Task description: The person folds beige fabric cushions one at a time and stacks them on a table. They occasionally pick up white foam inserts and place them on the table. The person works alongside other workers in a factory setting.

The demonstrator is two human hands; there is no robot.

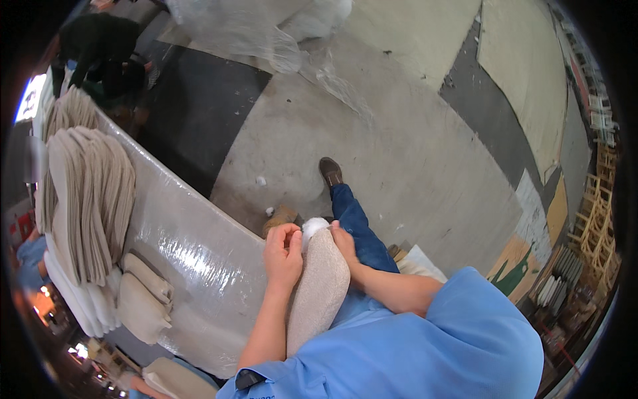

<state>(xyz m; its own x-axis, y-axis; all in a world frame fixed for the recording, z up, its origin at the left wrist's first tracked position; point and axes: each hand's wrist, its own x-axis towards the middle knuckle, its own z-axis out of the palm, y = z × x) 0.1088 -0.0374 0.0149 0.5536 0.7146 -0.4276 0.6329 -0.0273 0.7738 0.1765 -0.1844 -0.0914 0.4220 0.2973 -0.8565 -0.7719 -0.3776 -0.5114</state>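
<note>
A long beige fabric cushion [320, 282] lies against my body, its narrow end pointing away from me. A tuft of white stuffing [314, 227] sticks out at that far end. My left hand [283, 255] is at the left of the tuft, its fingers curled in and the thumb close to them; what they pinch, if anything, is hidden. On the other side, my right hand [343, 243] grips the cushion's far edge, with its fingertips near the stuffing.
To my left runs a table [199, 256] covered in shiny plastic. A stack of beige fabric covers [90, 199] and two small cushions [143, 302] lie on it. Clear plastic sheeting [279, 40] is on the floor ahead. Another person [100, 50] bends at the far left. Wooden frames [595, 226] line the right.
</note>
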